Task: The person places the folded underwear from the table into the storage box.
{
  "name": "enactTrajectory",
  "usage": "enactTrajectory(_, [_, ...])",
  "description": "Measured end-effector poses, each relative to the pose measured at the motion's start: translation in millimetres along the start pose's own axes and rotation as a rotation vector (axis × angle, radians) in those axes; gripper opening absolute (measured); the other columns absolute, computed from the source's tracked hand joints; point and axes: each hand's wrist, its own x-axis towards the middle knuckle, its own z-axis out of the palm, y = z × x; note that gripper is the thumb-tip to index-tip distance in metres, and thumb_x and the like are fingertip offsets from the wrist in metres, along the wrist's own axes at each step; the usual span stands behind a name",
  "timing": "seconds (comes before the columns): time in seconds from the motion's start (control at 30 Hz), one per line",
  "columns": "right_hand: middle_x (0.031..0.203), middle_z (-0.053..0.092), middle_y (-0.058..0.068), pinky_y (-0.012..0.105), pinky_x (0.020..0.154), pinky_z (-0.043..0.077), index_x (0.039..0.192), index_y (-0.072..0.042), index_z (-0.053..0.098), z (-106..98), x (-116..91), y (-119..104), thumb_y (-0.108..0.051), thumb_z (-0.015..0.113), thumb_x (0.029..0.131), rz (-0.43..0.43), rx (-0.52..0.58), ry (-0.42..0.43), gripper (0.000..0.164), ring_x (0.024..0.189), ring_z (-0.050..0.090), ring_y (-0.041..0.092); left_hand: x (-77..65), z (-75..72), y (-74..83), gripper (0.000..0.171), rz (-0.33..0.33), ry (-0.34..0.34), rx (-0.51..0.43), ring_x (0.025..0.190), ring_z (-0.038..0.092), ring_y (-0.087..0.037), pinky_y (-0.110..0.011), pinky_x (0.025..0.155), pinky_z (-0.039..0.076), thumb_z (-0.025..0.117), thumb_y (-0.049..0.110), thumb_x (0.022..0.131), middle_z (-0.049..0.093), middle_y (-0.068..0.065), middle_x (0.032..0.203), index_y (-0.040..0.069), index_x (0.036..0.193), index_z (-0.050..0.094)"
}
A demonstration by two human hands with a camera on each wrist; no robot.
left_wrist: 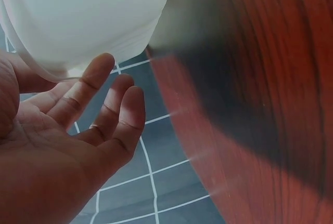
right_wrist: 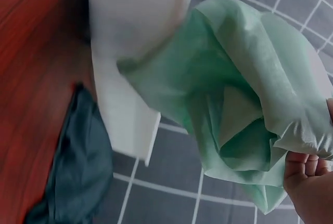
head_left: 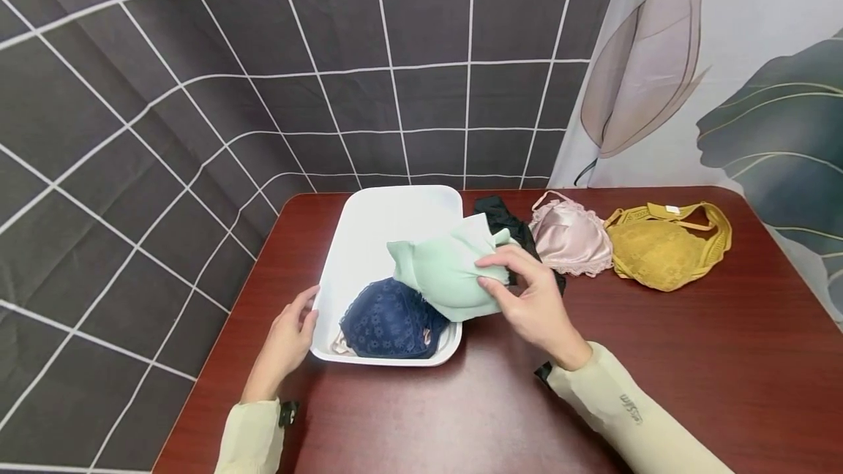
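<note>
A mint green bra point(head_left: 448, 269) is pinched at its right end between the thumb and fingers of my right hand point(head_left: 530, 306). It hangs over the right rim of a white plastic tub point(head_left: 369, 222). In the right wrist view the bra point(right_wrist: 229, 89) shows its folded underside, and only part of the hand point(right_wrist: 309, 177) is visible. A navy lace bra point(head_left: 391, 320) lies in the tub's near end, with a pale bit of fabric beside it. My left hand point(head_left: 286, 342) touches the tub's left side with loosely bent fingers; the left wrist view shows fingertips point(left_wrist: 101, 65) against its wall.
Right of the tub lie a black garment point(head_left: 494, 211), partly hidden, a pink satin bra point(head_left: 569, 236) and a mustard yellow bra point(head_left: 661, 251). All rest on the reddish-brown table point(head_left: 658, 357). A dark gridded curtain point(head_left: 421, 93) hangs along the back and left edges.
</note>
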Motion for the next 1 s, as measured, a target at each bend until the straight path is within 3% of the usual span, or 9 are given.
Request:
enactTrajectory(0.2, [0.097,0.062,0.008,0.024,0.078,0.047,0.099,-0.002,0.067,24.9,-3.7,20.6,0.012,0.069,0.078,0.073,-0.021,-0.079,0.025,0.093,0.055,0.018,0.6,0.9,-0.1,0.044,-0.009,-0.008,0.000,0.089,0.055,-0.029,-0.044,0.077,0.049,0.055,-0.002,0.092,0.058,-0.016,0.101,0.002,0.134,0.048])
enactTrajectory(0.3, [0.099,0.062,-0.001,0.026,0.068,0.047,0.104,-0.012,0.068,37.2,-7.5,34.7,0.000,0.071,0.082,0.095,-0.068,-0.134,0.025,0.086,0.054,0.015,1.0,1.1,-0.1,0.044,-0.010,-0.006,-0.003,0.089,0.055,-0.029,-0.044,0.077,0.049,0.055,-0.002,0.092,0.058,-0.016,0.101,0.003,0.135,0.048])
enactTrajectory(0.43, [0.100,0.060,-0.008,0.027,0.065,0.044,0.107,-0.020,0.067,52.2,-9.7,41.9,-0.010,0.071,0.085,0.119,-0.142,-0.200,0.024,0.080,0.051,0.010,1.3,1.1,-0.5,0.044,-0.003,-0.001,-0.005,0.088,0.055,-0.029,-0.043,0.076,0.049,0.055,-0.002,0.091,0.059,-0.015,0.100,0.002,0.134,0.048])
enactTrajectory(0.53, [0.101,0.060,-0.012,0.028,0.070,0.045,0.107,-0.021,0.067,61.8,-11.6,44.4,-0.011,0.071,0.085,0.142,-0.181,-0.236,0.025,0.082,0.051,0.007,1.3,1.2,-1.1,0.044,0.005,0.001,-0.008,0.087,0.055,-0.029,-0.043,0.075,0.049,0.055,-0.002,0.091,0.059,-0.015,0.100,0.002,0.134,0.048])
enactTrajectory(0.8, [0.100,0.063,-0.010,0.026,0.068,0.045,0.106,-0.017,0.070,76.0,-15.1,46.4,-0.011,0.073,0.083,0.218,-0.265,-0.306,0.024,0.078,0.052,0.007,1.6,1.3,-3.4,0.044,0.018,0.002,-0.009,0.088,0.055,-0.029,-0.044,0.076,0.049,0.055,-0.002,0.091,0.059,-0.016,0.100,0.002,0.134,0.049])
enactTrajectory(1.0, [0.106,0.064,0.000,0.030,0.080,0.046,0.115,-0.012,0.068,74.1,-15.0,46.2,-0.013,0.071,0.085,0.257,-0.386,-0.443,0.031,0.095,0.057,0.012,1.8,0.8,-4.2,0.044,0.008,-0.007,-0.007,0.089,0.055,-0.030,-0.045,0.078,0.049,0.055,-0.002,0.091,0.058,-0.016,0.101,0.003,0.134,0.048])
